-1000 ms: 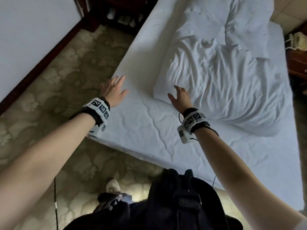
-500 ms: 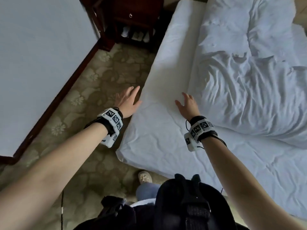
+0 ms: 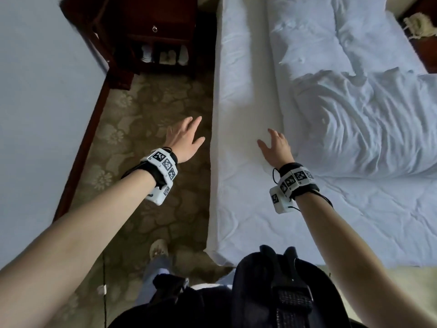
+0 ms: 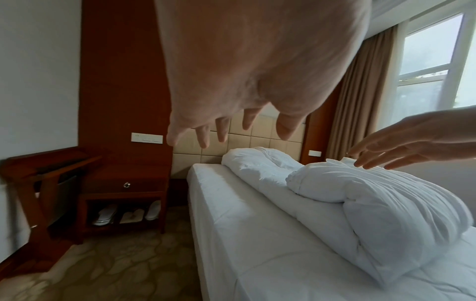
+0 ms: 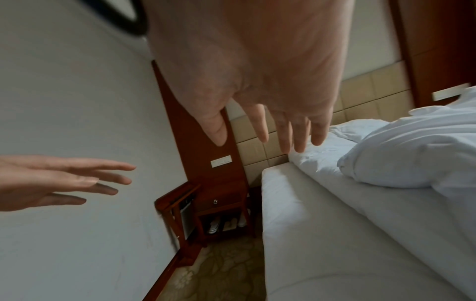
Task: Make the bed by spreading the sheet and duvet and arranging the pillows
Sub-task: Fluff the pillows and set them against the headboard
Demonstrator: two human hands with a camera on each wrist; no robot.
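The bed's white sheet (image 3: pixel 238 190) covers the mattress and is lightly creased. A crumpled white duvet (image 3: pixel 359 124) lies bunched on the bed's right part, with white pillows (image 3: pixel 307 41) beyond it at the head. My left hand (image 3: pixel 183 140) hovers over the carpet beside the bed's left edge, fingers straight and spread, holding nothing. My right hand (image 3: pixel 275 147) is held above the sheet close to the duvet's left edge, fingers relaxed and empty. In the wrist views both the left hand (image 4: pixel 231 126) and the right hand (image 5: pixel 270 132) hang in the air, touching nothing.
A dark wooden nightstand (image 3: pixel 156 36) with slippers in its lower shelf stands at the head of the aisle. Patterned carpet (image 3: pixel 142 129) runs between the bed and the white wall (image 3: pixel 35 102). A second nightstand with a phone (image 3: pixel 419 26) is at the far right. My foot (image 3: pixel 158 249) is near the bed's corner.
I have shifted left, toward the aisle beside the bed. My left hand has moved off the mattress edge and now hangs over the carpet. Both hands stay open and empty.
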